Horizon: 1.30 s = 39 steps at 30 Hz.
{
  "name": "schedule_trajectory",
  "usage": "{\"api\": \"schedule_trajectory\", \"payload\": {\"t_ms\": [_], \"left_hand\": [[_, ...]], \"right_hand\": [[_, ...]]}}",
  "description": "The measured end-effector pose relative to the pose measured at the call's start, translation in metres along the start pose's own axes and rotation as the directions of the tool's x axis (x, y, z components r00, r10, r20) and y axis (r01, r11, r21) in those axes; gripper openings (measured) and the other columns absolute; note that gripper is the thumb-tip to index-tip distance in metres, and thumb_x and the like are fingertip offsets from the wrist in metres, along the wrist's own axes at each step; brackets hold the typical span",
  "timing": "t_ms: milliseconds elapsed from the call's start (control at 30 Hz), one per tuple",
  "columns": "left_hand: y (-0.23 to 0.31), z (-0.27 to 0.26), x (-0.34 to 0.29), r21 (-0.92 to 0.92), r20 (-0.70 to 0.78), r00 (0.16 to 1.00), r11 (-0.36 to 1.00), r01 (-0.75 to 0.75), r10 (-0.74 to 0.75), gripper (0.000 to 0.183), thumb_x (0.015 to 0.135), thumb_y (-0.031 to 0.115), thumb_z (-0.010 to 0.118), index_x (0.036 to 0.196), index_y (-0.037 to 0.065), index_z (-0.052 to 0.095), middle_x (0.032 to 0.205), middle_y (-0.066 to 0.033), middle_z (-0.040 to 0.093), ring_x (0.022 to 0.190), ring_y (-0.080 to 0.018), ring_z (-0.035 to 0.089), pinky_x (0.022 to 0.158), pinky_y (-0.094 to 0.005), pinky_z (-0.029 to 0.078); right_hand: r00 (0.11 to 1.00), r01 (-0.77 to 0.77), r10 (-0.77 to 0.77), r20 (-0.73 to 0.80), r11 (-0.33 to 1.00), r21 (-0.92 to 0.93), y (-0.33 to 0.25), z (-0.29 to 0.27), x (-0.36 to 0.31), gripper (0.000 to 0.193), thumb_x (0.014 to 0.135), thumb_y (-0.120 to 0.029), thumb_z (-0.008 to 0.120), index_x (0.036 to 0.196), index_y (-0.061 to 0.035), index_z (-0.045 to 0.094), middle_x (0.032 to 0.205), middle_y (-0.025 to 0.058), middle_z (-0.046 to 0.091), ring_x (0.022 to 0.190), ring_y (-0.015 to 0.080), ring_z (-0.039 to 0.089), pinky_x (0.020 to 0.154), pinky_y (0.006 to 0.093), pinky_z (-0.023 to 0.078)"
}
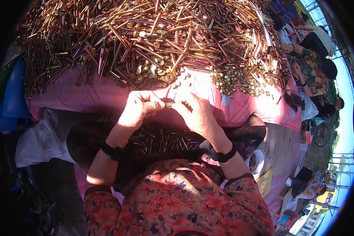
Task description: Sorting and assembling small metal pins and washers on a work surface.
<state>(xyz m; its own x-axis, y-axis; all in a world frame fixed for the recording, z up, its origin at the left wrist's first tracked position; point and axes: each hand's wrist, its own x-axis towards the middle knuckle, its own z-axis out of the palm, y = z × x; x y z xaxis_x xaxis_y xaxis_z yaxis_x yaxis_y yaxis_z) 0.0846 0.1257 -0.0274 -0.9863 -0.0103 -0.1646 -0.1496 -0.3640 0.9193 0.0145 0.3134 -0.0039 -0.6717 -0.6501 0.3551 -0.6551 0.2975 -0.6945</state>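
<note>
Presently, left hand: thumb and fingers of the left hand [139,107] are closed in a pinch on one end of a small brass-coloured piece [169,105].
Right hand: the right hand [196,113], fingers curled and partly washed out by sun, pinches the other end; the two sets of fingertips nearly meet.
Small piece: held between both hands, over the near edge of a pink quilted cloth [78,92]; its exact shape is too small to tell.
Metal heap: slender copper- and brass-coloured tubes [145,27] lie crisscrossed beyond the hands.
Loose bits: flat round discs [151,72] at the heap's near edge; small nut-like pieces [228,80] to their right, then several rings [264,92].
Lap: more slender metal pieces [161,141] in shadow below the hands.
Wrists: a black band [113,152] on the left, a second black band [226,155] on the right.
Right side: a white bowl [260,164] containing small brownish bits, near a cardboard sheet [281,143].
Left side: a crumpled clear plastic bag [39,143].
</note>
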Motion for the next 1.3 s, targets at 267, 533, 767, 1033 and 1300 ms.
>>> {"api": "schedule_trajectory", "payload": {"t_ms": [267, 533, 767, 1033, 1300], "left_hand": [[0.015, 0.001, -0.005, 0.465, 0.203, 0.946, 0.825, -0.321, 0.253, 0.01, 0.078, 0.005, 0.067, 0.083, -0.003, 0.066, 0.072, -0.0037, 0.063, 0.064, -0.0066, 0.054, 0.06, -0.0221, 0.045], [0.018, -0.057, 0.009, 0.971, -0.072, 0.741, 0.216, -0.1, 0.668, 0.03, 0.068, -0.006, 0.057, 0.095, 0.004, 0.064, 0.088, -0.014, 0.058, 0.076, -0.0301, 0.061, 0.066, -0.0346, 0.05], [0.021, -0.055, 0.022, 0.991, 0.068, 0.726, 0.039, -0.13, 0.684, 0.029, 0.07, -0.006, 0.063, 0.096, 0.007, 0.067, 0.089, -0.0099, 0.058, 0.072, -0.0278, 0.062, 0.063, -0.0339, 0.051], [0.054, -0.035, 0.028, 0.939, 0.001, 0.44, 0.15, -0.309, 0.898, 0.023, 0.076, 0.0, 0.07, 0.098, 0.007, 0.068, 0.09, -0.0077, 0.062, 0.072, -0.0174, 0.062, 0.063, -0.0248, 0.049], [0.049, -0.027, 0.033, 0.904, -0.091, 0.461, 0.268, -0.334, 0.883, 0.026, 0.079, -0.002, 0.068, 0.103, 0.006, 0.067, 0.099, -0.007, 0.063, 0.08, -0.0122, 0.062, 0.069, -0.0227, 0.05]], "right_hand": [[0.905, -0.406, 0.392, 0.166, 0.912, 0.06, 0.024, -0.011, 0.003, 0.016, 0.088, -0.012, 0.053, 0.093, 0.0015, 0.06, 0.068, 0.0116, 0.062, 0.059, 0.0195, 0.06, 0.055, 0.0315, 0.047], [0.907, -0.406, 0.416, 0.072, 0.906, -0.115, 0.014, 0.0, 0.032, 0.016, 0.082, -0.015, 0.061, 0.092, -0.0028, 0.063, 0.078, 0.0128, 0.064, 0.069, 0.0252, 0.062, 0.063, 0.0342, 0.048], [0.996, 0.05, -0.013, 0.087, 0.893, -0.447, 0.056, 0.026, 0.047, 0.015, 0.083, -0.019, 0.057, 0.089, -0.0094, 0.065, 0.089, 0.0087, 0.061, 0.078, 0.0283, 0.059, 0.071, 0.038, 0.049], [0.989, -0.103, 0.056, -0.14, 0.931, -0.35, 0.054, 0.031, 0.049, 0.008, 0.079, -0.02, 0.057, 0.081, -0.0121, 0.06, 0.079, 0.0054, 0.056, 0.074, 0.0243, 0.061, 0.062, 0.0373, 0.051], [0.997, -0.044, 0.02, -0.07, 0.931, -0.362, 0.055, 0.029, 0.046, 0.01, 0.079, -0.016, 0.058, 0.085, -0.0081, 0.06, 0.084, 0.0119, 0.06, 0.079, 0.0325, 0.06, 0.068, 0.0411, 0.05]]}}
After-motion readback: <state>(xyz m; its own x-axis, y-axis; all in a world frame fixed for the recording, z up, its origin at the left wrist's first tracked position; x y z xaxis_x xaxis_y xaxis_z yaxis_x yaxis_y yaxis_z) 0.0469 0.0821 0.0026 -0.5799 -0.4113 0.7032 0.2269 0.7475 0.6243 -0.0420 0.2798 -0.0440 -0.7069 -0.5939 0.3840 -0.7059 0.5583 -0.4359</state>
